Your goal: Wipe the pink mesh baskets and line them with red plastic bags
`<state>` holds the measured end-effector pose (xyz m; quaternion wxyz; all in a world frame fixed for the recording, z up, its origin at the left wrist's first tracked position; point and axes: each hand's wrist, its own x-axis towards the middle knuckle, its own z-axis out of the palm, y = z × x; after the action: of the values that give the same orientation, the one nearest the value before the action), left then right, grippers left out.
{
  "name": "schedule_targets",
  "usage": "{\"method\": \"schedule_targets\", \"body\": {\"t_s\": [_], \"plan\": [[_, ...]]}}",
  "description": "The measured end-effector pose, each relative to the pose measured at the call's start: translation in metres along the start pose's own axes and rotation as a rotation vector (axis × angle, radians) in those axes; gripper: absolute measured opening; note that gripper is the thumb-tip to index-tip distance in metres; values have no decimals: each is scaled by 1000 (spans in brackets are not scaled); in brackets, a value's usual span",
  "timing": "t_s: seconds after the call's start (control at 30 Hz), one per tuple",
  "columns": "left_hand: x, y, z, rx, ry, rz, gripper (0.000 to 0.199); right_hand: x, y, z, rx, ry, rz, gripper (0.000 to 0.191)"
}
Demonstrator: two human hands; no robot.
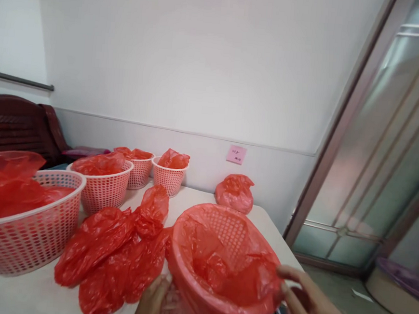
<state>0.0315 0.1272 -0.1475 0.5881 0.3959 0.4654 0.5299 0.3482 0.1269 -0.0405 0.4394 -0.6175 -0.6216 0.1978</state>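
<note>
A white perforated plastic basket (233,229) stands in front of me, tilted toward me. A thin red plastic bag (246,281) lines it and is folded over its rim, hanging down the outside. My left hand (156,299) is closed at the basket's lower left side, over the bag's outer fold; its fingertips are partly hidden. At the right of the rim, my right hand (309,300) pinches the bag's edge between thumb and fingers. Beside the basket, to the left, lies a crumpled heap of red plastic bags (122,251) on the white table (44,296).
Several more white baskets stand at the left, including a large one (44,233), with red bags inside. A bunched red bag (234,193) sits at the back by the wall, under a pink note (236,155). A glass door (366,188) and a purple-lined bin (398,290) are at right.
</note>
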Motion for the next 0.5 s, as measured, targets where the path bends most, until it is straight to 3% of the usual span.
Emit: {"method": "schedule_targets", "body": {"t_s": [0.07, 0.1, 0.17, 0.27, 0.4, 0.5], "plan": [[-4, 26, 7, -172, -4, -88, 53, 15, 2, -2, 77, 137, 158, 52], [-5, 36, 10, -248, 3, -123, 53, 20, 4, -1, 143, 143, 239, 55], [-8, 53, 15, -359, 21, -171, 46, 24, 8, 4, 357, 15, 381, 54], [-11, 70, 19, -387, 7, -147, 28, 22, 12, 12, 745, -247, 497, 37], [-14, 84, 25, -412, -27, -85, 19, 19, 13, 18, 1024, -243, 552, 24], [-14, 90, 29, -338, 42, -39, 23, 18, 14, 19, 1115, -175, 595, 27]]}}
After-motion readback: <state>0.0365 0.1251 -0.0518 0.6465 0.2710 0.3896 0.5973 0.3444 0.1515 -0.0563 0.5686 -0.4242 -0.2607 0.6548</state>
